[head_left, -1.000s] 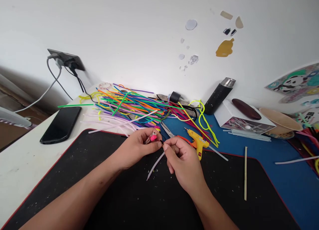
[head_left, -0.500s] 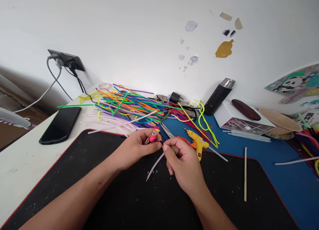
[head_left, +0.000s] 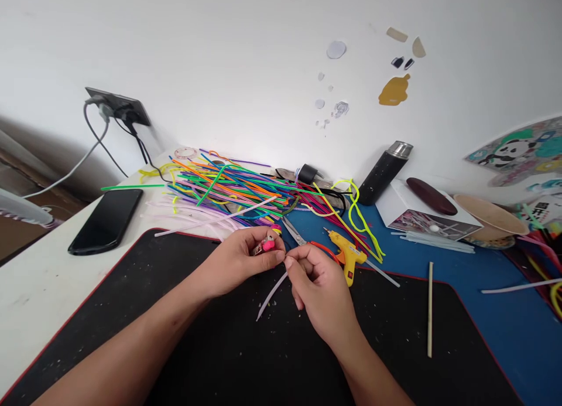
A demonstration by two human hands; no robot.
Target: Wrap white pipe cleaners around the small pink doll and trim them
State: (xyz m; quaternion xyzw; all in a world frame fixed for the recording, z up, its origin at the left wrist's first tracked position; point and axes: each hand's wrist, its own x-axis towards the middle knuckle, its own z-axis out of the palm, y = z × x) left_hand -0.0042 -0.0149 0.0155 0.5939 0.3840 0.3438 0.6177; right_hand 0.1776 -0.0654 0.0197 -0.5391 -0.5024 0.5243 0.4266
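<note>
My left hand (head_left: pixel 246 258) is closed around a lighter (head_left: pixel 266 244) with a pink button and a metal top. Its thumb and fingertip also pinch at a point where they meet the fingers of my right hand (head_left: pixel 319 283). My right hand is closed in a pinch there; what lies between the fingertips is too small and covered to make out. A pale lilac pipe cleaner (head_left: pixel 271 296) runs out from beneath my right fingers over the black mat (head_left: pixel 246 353). Whether the right hand grips it I cannot tell.
Behind my hands lies a heap of coloured pipe cleaners (head_left: pixel 228 186). Scissors (head_left: pixel 295 231) and a yellow glue gun (head_left: pixel 350 255) lie just beyond my right hand. A phone (head_left: pixel 106 221) is at left; a black flask (head_left: pixel 385 173), a white box (head_left: pixel 408 210) and a thin stick (head_left: pixel 430 309) are at right.
Both hands stay together in nearly the same place. The dark bit that showed between the fingertips is now hidden. The view has shifted slightly.
</note>
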